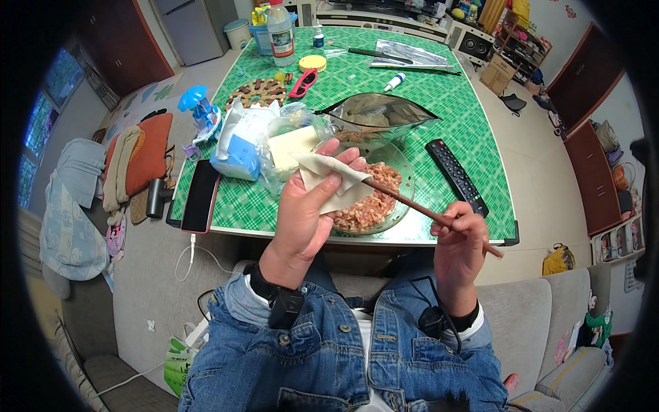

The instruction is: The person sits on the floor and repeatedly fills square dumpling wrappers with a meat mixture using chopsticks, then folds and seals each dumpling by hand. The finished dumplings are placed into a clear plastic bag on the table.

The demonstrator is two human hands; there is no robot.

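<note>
My left hand (314, 206) holds a thin dough wrapper (332, 175), one edge folded over, with the thumb pressing on it. Between the fingers of my right hand (462, 232) is a brown wooden chopstick (417, 207), whose far tip touches the wrapper. Beneath and behind my left hand stands a glass bowl (409, 177) of minced meat filling (373, 203) with bits of green in it. A pale yellow block of stacked wrappers (292, 147) lies in clear plastic just behind my left fingers.
A remote control (456, 175) lies right of the bowl, an open zip pouch (383, 110) behind it. To the left are a white-and-blue packet (242, 139) and a smartphone (200, 198) at the table edge. Farther back stand a plastic bottle (280, 38) and pink sunglasses (304, 83).
</note>
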